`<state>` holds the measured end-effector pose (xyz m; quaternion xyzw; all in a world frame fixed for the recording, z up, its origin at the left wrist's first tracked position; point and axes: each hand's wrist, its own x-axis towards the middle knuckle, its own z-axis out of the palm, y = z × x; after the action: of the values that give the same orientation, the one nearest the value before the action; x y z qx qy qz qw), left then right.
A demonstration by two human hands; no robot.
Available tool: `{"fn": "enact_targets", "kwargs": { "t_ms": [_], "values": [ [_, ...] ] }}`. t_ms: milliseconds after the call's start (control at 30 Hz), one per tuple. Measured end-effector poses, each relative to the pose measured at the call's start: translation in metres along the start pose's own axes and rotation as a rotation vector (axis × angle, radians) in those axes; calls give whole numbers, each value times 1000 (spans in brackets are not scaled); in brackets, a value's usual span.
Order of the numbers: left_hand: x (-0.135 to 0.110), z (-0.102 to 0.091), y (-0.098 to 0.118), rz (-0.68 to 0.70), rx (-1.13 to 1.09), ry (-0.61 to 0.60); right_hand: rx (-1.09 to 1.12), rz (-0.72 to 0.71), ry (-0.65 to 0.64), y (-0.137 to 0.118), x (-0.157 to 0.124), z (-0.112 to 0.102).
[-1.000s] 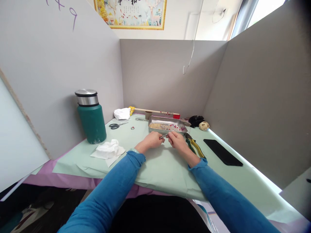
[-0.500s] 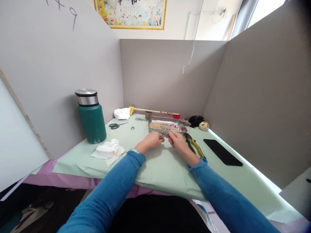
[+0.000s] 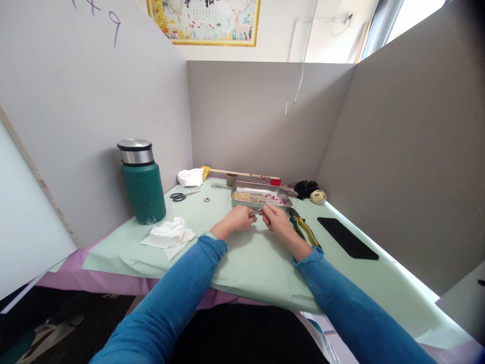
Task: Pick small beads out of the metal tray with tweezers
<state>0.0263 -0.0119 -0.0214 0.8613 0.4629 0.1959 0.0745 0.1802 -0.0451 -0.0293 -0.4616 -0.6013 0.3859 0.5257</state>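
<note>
My left hand [image 3: 235, 220] rests on the pale green table cover with its fingers curled round a thin metal tool [image 3: 254, 213], whose tip points right. My right hand [image 3: 278, 220] is closed in a pinch right at that tip; what it pinches is too small to make out. Both hands sit just in front of a shallow metal tray [image 3: 261, 188] that holds small tan and pink beads.
A green flask [image 3: 142, 183] stands at the left, crumpled tissue [image 3: 168, 235] in front of it. Scissors [image 3: 181, 195] and a white cloth [image 3: 190, 177] lie behind. Yellow-green pliers [image 3: 304, 228] and a black phone [image 3: 347, 237] lie to the right. Grey partitions enclose the table.
</note>
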Motion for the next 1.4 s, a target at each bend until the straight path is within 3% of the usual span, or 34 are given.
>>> {"fn": "enact_targets", "kwargs": {
  "t_ms": [833,1400],
  "values": [
    [-3,-4,3,11,43,-39,-188,-36,-7,2,0,-1],
    [-2,-3,3,9,55,-47,-191,-29,-26,4,1,-2]
  ]
}}
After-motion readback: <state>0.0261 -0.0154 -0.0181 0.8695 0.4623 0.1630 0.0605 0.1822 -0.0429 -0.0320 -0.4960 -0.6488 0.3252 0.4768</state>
